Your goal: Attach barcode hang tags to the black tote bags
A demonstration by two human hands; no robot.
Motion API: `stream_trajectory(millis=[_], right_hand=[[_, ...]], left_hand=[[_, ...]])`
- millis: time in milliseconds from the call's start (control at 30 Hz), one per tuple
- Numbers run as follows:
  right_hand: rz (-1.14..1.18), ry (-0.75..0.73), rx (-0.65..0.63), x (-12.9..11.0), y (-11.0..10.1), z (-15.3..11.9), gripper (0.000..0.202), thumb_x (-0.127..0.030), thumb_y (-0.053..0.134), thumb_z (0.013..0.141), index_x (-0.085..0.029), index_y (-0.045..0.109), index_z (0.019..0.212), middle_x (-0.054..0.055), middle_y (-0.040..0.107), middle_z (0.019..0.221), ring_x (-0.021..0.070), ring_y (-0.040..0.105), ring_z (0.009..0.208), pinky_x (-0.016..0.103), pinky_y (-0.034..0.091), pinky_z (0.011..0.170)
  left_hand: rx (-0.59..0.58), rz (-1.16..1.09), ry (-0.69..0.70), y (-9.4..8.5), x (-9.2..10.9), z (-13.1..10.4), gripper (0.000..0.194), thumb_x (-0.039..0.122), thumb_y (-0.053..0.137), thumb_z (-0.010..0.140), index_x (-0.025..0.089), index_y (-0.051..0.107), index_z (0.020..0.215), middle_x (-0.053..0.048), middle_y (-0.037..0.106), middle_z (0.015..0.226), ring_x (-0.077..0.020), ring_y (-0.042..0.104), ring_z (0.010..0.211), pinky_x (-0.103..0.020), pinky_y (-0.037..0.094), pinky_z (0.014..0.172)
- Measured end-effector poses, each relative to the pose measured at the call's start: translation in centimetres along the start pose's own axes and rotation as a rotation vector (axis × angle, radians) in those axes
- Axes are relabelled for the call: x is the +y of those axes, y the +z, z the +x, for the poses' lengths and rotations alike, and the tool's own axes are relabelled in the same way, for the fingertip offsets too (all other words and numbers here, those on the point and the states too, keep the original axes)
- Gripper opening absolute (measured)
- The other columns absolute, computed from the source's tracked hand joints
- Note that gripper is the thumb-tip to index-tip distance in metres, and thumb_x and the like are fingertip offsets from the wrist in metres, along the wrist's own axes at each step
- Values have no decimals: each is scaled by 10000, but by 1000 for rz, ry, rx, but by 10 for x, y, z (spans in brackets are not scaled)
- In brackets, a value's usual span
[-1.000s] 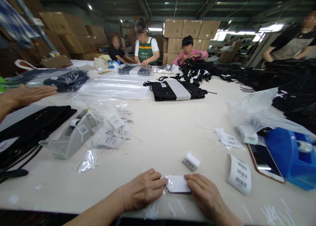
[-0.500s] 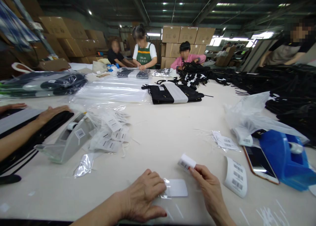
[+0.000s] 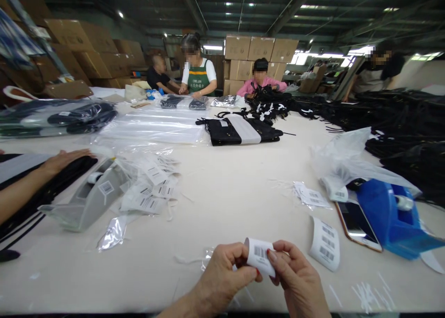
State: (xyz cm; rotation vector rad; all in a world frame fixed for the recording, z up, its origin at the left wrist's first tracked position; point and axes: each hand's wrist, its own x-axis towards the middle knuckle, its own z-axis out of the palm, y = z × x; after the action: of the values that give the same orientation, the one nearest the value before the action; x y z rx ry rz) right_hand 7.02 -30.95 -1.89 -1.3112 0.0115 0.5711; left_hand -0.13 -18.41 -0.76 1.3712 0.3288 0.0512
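Between my two hands, a little above the table's front part, is a curled white barcode label (image 3: pixel 259 253). My left hand (image 3: pixel 225 274) pinches its left and lower edge between thumb and fingers. On its right edge my right hand (image 3: pixel 295 274) is closed, thumb on the printed face. Behind my left hand, a clear plastic bag (image 3: pixel 207 257) shows in part on the table; the rest is hidden by the hand. To the right lies a curved barcode label sheet (image 3: pixel 326 244) with several barcodes.
A phone (image 3: pixel 359 226) and blue tape dispenser (image 3: pixel 385 216) are at right, a grey dispenser (image 3: pixel 93 195) and bagged tags (image 3: pixel 149 190) at left. A folded black item with a white band (image 3: pixel 243 130) lies ahead. A co-worker's arm (image 3: pixel 31 183) reaches in from the left; other people work opposite.
My left hand has left the tabletop bag and come up to the label. The right hand has brought the label slightly lower, and both hands now hold it.
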Motion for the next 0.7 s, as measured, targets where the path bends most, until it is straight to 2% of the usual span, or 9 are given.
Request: stream_trajectory(millis=[100, 367, 467, 533, 633, 667, 700], right_hand=[[-41, -98, 63, -3, 1, -7, 408, -390, 738, 614, -190, 548, 913, -50, 532, 512, 85, 425, 486, 180, 338, 479], [-162, -193, 110, -7, 6, -21, 311, -422, 726, 605, -198, 629, 798, -31, 558, 590, 106, 491, 557, 193, 421, 555], [-192, -209, 83, -6, -1, -21, 309, -425, 716, 615, -208, 628, 818, -21, 570, 621, 127, 521, 600, 208, 430, 589], [-244, -202, 33, -8, -10, -19, 296, -419, 707, 623, -211, 629, 819, -7, 581, 662, 150, 534, 646, 224, 432, 611], [-341, -144, -153, -19, -24, -16, 272, -429, 659, 656, -203, 639, 805, 17, 588, 737, 168, 525, 675, 235, 418, 595], [-361, -113, -243, -25, -26, -14, 271, -436, 637, 671, -201, 641, 806, 19, 585, 743, 167, 520, 672, 236, 413, 590], [-374, -74, -352, -32, -28, -13, 274, -441, 616, 686, -201, 641, 816, 18, 583, 739, 165, 515, 667, 236, 408, 587]], left_hand=[[-14, -57, 23, 1, 3, -4, 103, 165, 559, 652, 115, 646, 630, -40, 680, 704, -158, 580, 715, -242, 407, 691], [-3, 62, 5, 5, 9, -4, 159, 222, 566, 661, 100, 665, 642, -42, 664, 672, -143, 543, 653, -231, 386, 630], [-60, 86, -18, 3, 9, -6, 171, 245, 569, 667, 103, 665, 659, -36, 649, 671, -142, 531, 654, -234, 384, 632], [-34, 179, -13, -2, 12, -7, 192, 279, 576, 674, 110, 659, 710, -26, 621, 656, -127, 492, 616, -234, 371, 600], [164, 342, 145, -12, 24, -8, 208, 308, 545, 716, 137, 624, 806, -41, 607, 799, -149, 497, 724, -255, 379, 667], [175, 360, 201, -15, 29, -7, 219, 299, 541, 724, 152, 614, 869, -52, 599, 909, -166, 502, 822, -267, 378, 728], [121, 352, 222, -16, 33, -7, 252, 289, 541, 730, 172, 600, 945, -55, 578, 1011, -180, 489, 918, -279, 367, 786]])
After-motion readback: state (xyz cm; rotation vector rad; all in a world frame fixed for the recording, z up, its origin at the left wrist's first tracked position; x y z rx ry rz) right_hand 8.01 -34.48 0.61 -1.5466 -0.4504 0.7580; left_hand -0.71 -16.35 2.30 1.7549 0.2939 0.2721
